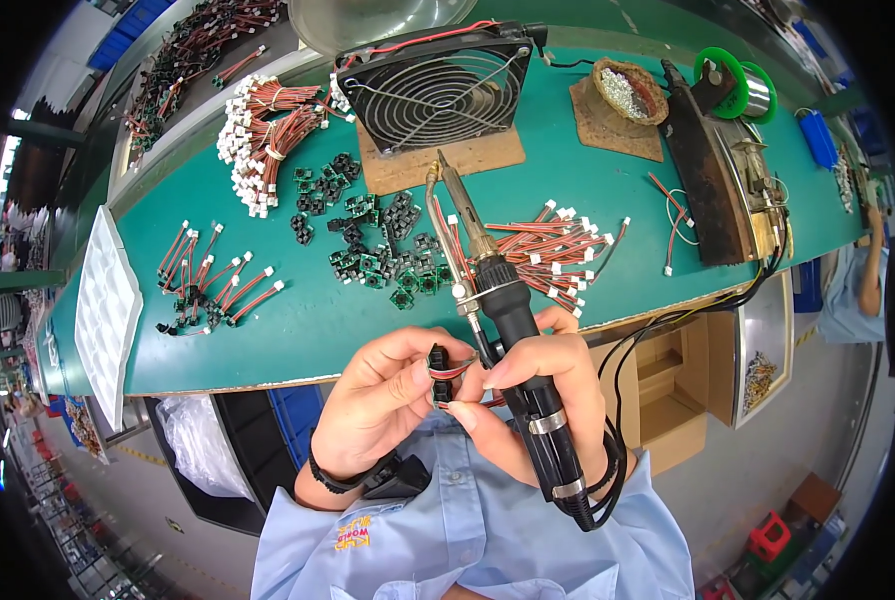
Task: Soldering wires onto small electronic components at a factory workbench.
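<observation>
Handwork at the lower centre of the frame. The left hand (383, 398) has its fingers (408, 343) closed in a narrow pinch on a black component (441, 391), apparently to steady it, while red-and-black wires (454, 371) cross its face. The right hand's (560, 385) fingers curl around a soldering iron (510, 305); whether their tips also grip the wires cannot be told. The iron's tip points up the frame, presumably keeping its heat off the skin. On the green surface (318, 300), loose components (368, 240) and wire leads (553, 250) lie in separate piles, seemingly for easy reach.
</observation>
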The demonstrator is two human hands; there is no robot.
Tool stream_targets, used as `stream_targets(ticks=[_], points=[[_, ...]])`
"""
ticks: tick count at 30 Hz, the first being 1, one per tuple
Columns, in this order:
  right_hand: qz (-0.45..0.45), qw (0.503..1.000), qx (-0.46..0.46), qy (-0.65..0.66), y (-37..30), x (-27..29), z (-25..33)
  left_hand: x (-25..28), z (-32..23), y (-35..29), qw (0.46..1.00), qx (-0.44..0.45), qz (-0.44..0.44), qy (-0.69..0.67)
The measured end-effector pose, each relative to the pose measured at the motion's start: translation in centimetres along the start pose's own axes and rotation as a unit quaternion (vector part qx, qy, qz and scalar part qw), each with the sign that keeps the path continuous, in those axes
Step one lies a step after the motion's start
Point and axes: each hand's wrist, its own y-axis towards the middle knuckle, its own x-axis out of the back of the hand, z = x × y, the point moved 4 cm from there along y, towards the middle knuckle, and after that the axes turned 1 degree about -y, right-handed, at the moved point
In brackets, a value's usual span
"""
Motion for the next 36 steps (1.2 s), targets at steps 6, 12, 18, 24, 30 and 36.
stream_targets(ticks=[6, 12, 18, 24, 30, 36], points=[[0.036, 0.999, -0.019, 0.003, -0.16, -0.02, -0.14, -0.01, 0.05, 0.06, 0.999, -0.003, 0.031, -0.018], [0.034, 0.999, -0.005, 0.009, -0.02, 0.04, -0.22, 0.37, 0.14, 0.01, 0.999, -0.004, 0.034, -0.017], [0.037, 0.999, 0.009, 0.007, 0.11, 0.04, -0.31, 0.44, 0.18, -0.06, 0.999, -0.01, 0.028, -0.015], [0.036, 0.999, 0.0, 0.01, 0.09, 0.14, -0.3, 0.36, 0.12, -0.05, 1.0, -0.021, 0.019, 0.003], [0.049, 0.998, -0.015, 0.023, -0.02, 0.22, -0.37, 0.22, 0.06, -0.07, 0.999, -0.029, 0.019, 0.008], [0.004, 0.995, -0.056, 0.079, -0.09, 0.27, -0.41, 0.12, 0.09, 0.0, 0.999, -0.03, 0.02, 0.012]])
